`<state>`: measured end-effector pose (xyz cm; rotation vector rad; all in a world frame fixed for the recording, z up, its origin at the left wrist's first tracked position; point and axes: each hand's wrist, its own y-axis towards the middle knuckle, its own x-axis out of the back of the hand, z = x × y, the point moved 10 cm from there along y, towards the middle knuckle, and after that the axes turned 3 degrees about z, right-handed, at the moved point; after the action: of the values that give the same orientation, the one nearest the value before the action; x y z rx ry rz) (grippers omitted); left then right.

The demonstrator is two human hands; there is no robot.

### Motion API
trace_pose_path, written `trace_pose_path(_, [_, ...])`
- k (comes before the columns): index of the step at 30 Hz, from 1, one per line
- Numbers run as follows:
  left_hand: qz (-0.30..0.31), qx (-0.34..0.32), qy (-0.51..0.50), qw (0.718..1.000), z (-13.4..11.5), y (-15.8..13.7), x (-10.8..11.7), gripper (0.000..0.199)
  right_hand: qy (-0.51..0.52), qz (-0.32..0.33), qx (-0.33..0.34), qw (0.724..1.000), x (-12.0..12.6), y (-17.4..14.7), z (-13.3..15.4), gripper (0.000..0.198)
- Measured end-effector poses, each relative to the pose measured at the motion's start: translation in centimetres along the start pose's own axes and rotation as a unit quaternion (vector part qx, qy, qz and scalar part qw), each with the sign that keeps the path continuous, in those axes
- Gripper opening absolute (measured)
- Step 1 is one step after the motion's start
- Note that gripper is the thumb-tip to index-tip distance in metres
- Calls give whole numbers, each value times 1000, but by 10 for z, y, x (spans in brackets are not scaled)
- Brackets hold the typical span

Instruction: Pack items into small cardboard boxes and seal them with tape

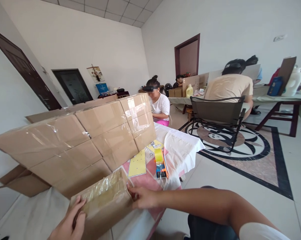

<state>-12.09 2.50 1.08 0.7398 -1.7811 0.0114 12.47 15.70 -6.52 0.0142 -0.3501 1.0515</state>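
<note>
Nearest the camera, a small cardboard box (104,201) wrapped in clear tape sits at the front edge of the tabletop (32,213), held between both of the person's hands. At its seven o'clock corner the left hand (69,221) grips the near end, fingers curled over the top edge and closed on the cardboard. At three o'clock the right hand (141,196) presses against the far end, fingers bent around that corner, the bare forearm stretching back toward four o'clock.

Behind the box, toward eleven and twelve o'clock, stands a wall of stacked taped cartons (90,136), two tiers high, close enough to hem the small box in. Off at two o'clock a tape dispenser (160,165) with an orange frame lies on the patterned tablecloth (180,150), apart from the hands.

Farther back, a seated person in a white shirt (160,105) works beyond the stack, and another person in a beige shirt (229,86) sits on a dark chair (216,115) at a long table.
</note>
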Motion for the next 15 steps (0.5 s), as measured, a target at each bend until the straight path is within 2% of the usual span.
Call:
trace_pose_path(3, [27,39,22,999,-4,0,-2,39,2,27,-27,999,-3,-3,0,103])
trace_pose_path(7, [56,60,15,997,-6,0,-1,43,-16,39,6,999,1,-3,4,108])
trace_pose_path(12, [81,43,-9,996,-8,4,2,45,-120,30,39,992,2,6,10,135])
trace_pose_path(15, [109,27,-18,993,-10,12,2,49,-134,34,32,990,1,15,16,154])
